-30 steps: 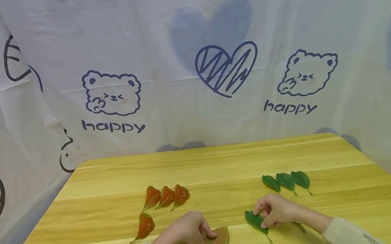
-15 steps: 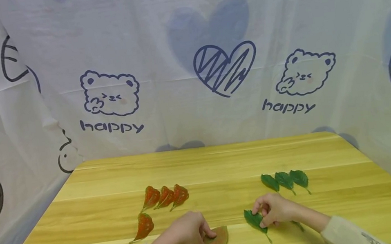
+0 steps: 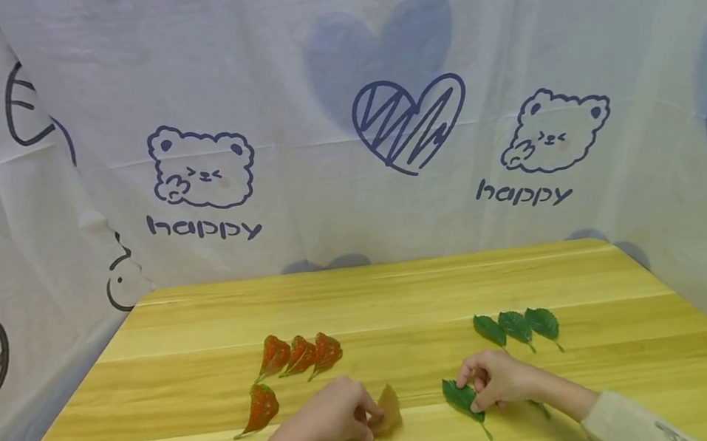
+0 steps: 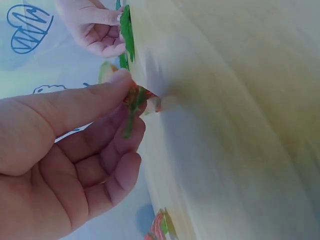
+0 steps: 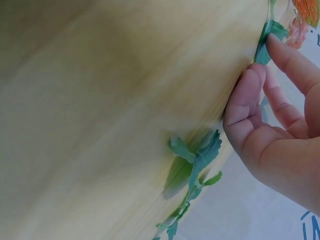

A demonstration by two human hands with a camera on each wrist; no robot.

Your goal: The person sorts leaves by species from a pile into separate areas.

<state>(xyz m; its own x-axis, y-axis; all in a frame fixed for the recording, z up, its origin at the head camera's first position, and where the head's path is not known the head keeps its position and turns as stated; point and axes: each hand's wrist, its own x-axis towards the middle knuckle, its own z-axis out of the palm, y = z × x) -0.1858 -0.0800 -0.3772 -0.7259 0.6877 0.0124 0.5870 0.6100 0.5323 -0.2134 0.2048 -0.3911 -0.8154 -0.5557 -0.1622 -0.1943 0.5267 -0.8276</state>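
Observation:
My left hand (image 3: 332,415) pinches an orange-brown leaf (image 3: 390,411) between thumb and fingers. The leaf stands up on edge, tilted off the table; in the left wrist view its green stem (image 4: 131,117) sticks out by the fingertips. My right hand (image 3: 498,379) grips a green leaf (image 3: 460,396) lying on the table, thumb and fingertips at its edge. The right wrist view shows the same green leaf (image 5: 270,42) under the fingers. Beneath the right wrist, another green leaf (image 3: 539,408) is mostly hidden.
Three red leaves (image 3: 300,354) lie in a row at the left, with a single red leaf (image 3: 261,409) in front of them. At the right, three green leaves (image 3: 516,327) form a row. A printed cloth (image 3: 321,180) hangs behind the wooden table (image 3: 403,288).
My left hand has lifted the orange-brown leaf from lying flat to standing on edge, shifting slightly left. The right hand and its green leaf have stayed still.

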